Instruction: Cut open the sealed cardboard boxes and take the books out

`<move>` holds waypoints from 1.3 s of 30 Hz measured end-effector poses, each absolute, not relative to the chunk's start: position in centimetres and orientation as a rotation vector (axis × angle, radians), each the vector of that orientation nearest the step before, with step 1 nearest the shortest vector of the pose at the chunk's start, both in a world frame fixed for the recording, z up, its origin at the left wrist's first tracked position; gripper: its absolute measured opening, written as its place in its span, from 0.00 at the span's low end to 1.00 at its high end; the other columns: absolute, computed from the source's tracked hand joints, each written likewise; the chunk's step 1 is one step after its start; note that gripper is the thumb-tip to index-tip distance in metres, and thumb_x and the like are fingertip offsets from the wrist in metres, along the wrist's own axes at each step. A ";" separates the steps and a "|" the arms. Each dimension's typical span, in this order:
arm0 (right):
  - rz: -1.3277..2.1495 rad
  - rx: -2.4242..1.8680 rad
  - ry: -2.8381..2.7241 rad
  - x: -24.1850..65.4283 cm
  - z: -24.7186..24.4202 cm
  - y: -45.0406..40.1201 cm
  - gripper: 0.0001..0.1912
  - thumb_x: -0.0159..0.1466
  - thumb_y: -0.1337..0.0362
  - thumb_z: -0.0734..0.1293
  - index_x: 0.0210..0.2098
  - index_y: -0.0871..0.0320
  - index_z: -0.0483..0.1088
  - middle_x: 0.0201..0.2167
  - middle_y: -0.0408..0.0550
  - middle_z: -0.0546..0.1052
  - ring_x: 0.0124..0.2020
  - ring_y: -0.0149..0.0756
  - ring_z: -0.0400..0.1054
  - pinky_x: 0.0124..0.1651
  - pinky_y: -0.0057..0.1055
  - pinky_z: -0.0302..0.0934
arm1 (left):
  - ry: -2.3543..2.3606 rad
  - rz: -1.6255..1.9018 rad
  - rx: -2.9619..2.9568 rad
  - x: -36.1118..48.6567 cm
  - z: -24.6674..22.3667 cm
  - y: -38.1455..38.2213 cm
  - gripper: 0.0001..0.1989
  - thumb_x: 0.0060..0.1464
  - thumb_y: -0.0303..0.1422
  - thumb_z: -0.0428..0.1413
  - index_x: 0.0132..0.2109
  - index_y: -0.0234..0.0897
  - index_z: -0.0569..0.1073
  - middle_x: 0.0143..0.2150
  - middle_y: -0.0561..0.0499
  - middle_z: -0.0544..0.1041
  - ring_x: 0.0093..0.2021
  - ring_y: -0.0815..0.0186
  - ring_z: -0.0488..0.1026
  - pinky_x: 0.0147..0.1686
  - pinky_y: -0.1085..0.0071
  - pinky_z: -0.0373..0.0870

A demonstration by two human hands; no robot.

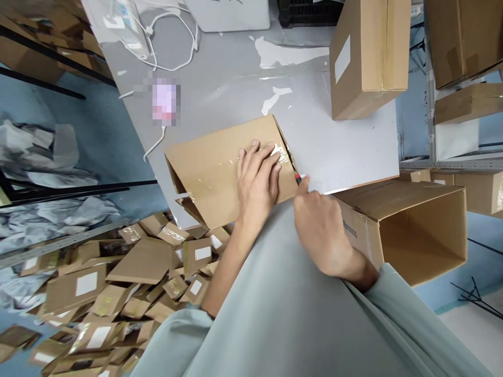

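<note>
A cardboard box [208, 173] lies at an angle on the grey table's near edge, with strips of clear tape across it. My left hand [257, 183] rests on its top face, fingers stretched out and pressing down near the right end. In my closed right hand [322, 230] is a box cutter [297, 178] with a red and black front. Its tip meets the box's right end along an open-looking seam; the blade itself is hidden. At the box's left end the flaps stand slightly apart.
A taped box [381, 47] stands at the table's back right. An open, empty carton [424, 225] sits below the right edge. Many small boxes [141, 267] are heaped on the floor at left. White cables [173, 68] and a power strip [131, 26] lie at back left.
</note>
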State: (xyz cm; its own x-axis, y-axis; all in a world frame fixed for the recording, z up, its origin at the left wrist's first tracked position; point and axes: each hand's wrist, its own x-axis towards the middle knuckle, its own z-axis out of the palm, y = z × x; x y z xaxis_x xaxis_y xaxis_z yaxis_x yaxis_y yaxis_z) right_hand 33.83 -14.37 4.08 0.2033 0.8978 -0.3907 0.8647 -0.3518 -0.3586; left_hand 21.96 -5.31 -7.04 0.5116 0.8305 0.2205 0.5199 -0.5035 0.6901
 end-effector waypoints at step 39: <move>1.462 -1.861 -0.722 42.4 -26.7 -11.2 0.39 0.72 0.37 0.69 0.68 0.60 0.75 0.65 0.63 0.83 0.64 0.49 0.79 0.68 0.44 0.72 | 2.093 1.031 1.489 -1.7 -11.9 -3.0 0.35 0.62 0.66 0.61 0.48 0.36 0.87 0.51 0.46 0.90 0.53 0.50 0.86 0.62 0.49 0.82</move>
State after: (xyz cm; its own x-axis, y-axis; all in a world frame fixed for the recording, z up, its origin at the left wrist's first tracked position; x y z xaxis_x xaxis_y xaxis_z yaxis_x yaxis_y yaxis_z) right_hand 42.38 -11.20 -26.65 0.2247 0.7572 -0.6133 0.0261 -0.6338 -0.7731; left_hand -1.74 -3.01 -11.95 -0.3721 0.9216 0.1107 0.6493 0.1732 0.7406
